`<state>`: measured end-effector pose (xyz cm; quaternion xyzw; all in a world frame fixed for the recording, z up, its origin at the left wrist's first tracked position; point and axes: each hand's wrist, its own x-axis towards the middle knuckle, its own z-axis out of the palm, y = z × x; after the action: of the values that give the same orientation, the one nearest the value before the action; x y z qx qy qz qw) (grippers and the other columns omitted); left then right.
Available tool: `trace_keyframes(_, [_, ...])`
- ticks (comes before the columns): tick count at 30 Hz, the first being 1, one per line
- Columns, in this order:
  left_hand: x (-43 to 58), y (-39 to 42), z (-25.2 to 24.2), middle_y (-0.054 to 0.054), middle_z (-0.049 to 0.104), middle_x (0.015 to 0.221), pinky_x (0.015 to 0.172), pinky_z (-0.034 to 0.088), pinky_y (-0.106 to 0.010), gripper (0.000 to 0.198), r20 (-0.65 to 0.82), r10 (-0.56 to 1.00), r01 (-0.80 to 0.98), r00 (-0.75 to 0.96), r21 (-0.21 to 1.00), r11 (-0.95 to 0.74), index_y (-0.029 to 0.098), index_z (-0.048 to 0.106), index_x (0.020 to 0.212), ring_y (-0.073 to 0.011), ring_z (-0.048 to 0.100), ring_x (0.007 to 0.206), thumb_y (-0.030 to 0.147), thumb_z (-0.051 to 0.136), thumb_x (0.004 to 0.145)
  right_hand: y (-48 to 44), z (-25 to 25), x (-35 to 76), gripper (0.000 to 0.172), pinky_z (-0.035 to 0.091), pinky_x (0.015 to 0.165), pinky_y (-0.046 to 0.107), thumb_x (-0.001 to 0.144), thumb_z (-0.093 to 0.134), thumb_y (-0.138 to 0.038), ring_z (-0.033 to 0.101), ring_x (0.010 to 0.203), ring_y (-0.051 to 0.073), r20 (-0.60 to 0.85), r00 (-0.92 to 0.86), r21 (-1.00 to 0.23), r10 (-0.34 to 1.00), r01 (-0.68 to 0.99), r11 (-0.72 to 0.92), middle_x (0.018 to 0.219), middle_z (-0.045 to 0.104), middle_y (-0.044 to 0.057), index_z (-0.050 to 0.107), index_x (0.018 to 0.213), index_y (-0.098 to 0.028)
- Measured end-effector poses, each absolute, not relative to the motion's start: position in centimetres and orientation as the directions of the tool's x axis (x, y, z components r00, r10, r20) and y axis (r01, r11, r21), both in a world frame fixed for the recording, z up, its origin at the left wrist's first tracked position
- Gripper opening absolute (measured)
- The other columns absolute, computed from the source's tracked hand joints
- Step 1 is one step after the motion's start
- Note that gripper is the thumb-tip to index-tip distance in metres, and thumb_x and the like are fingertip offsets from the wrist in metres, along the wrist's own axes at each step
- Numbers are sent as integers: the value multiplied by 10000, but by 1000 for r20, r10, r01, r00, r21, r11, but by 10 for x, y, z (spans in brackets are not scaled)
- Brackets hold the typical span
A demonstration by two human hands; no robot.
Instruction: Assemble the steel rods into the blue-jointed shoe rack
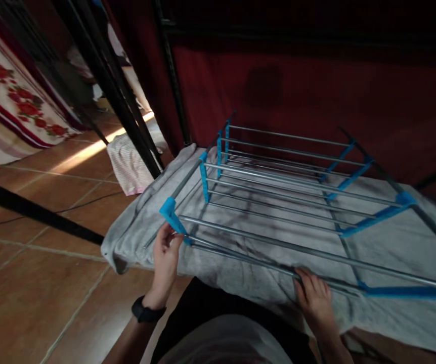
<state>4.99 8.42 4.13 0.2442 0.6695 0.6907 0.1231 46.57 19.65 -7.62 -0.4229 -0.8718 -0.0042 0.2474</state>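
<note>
A rack of grey metal tubes (248,235) with blue plastic brackets (205,177) lies on a bed or bench covered in a grey cloth (138,230). My left hand (167,253), with a dark band on its wrist, pinches the lower part of the blue corner bracket (172,217) at the rack's near left. Some of its fingers are hidden behind that bracket. Further right, my right hand (312,293) has its fingers curled over the low front metal rod (267,264). Its thumb is mostly hidden.
A dark red cloth (297,91) hangs behind the rack. Black metal posts (107,81) and a slanting black bar (39,212) stand at the left. A striped cloth (130,164) hangs beyond them, near a flowered blanket (20,96). Brown floor tiles (24,298) lie at left.
</note>
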Motion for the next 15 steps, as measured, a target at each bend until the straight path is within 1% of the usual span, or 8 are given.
trace_keyframes(2, [48,84,44,-44,668,1095,919,462,-327,407,191,492,171,-850,981,-87,220,642,1135,-201,605,985,342,740,759,202,-80,464,349,404,975,455,1000,400,-307,616,1060,263,414,-583,-138,699,718,682,1166,680,94,564,1296,-221])
trace_keyframes(4, [47,85,49,-59,669,1138,943,459,-339,458,207,498,173,-842,978,-115,215,629,1177,-214,609,1026,345,751,755,207,-81,465,353,415,973,443,1000,383,-278,623,1065,260,390,-636,-111,666,686,719,1167,688,84,569,1294,-221])
trace_keyframes(7, [45,91,64,-75,676,1186,954,459,-349,471,223,558,162,-799,974,-157,207,629,1196,-237,615,1091,358,752,768,215,-79,469,350,443,961,413,1004,370,-279,636,1059,248,393,-657,-134,644,652,746,1150,697,84,573,1280,-208])
trace_keyframes(9, [44,96,73,-76,692,1175,942,462,-346,435,235,603,180,-762,972,-151,207,645,1180,-249,621,1108,361,739,784,221,-75,470,342,451,965,412,1007,377,-301,640,1054,248,407,-638,-154,653,657,738,1141,699,83,578,1269,-212])
trace_keyframes(12, [40,100,81,-65,717,1097,893,471,-330,326,251,626,204,-738,968,-147,208,680,1100,-237,641,1046,357,708,811,227,-72,465,341,454,980,425,1008,379,-318,632,1097,255,400,-633,-167,662,660,732,1191,686,86,584,1261,-217])
trace_keyframes(15, [34,101,80,-35,719,993,781,473,-292,247,235,635,184,-736,972,-146,211,703,1000,-190,630,875,341,727,792,233,-72,456,352,463,981,429,1008,361,-299,634,1107,250,370,-645,-180,668,656,733,1183,691,92,585,1263,-204])
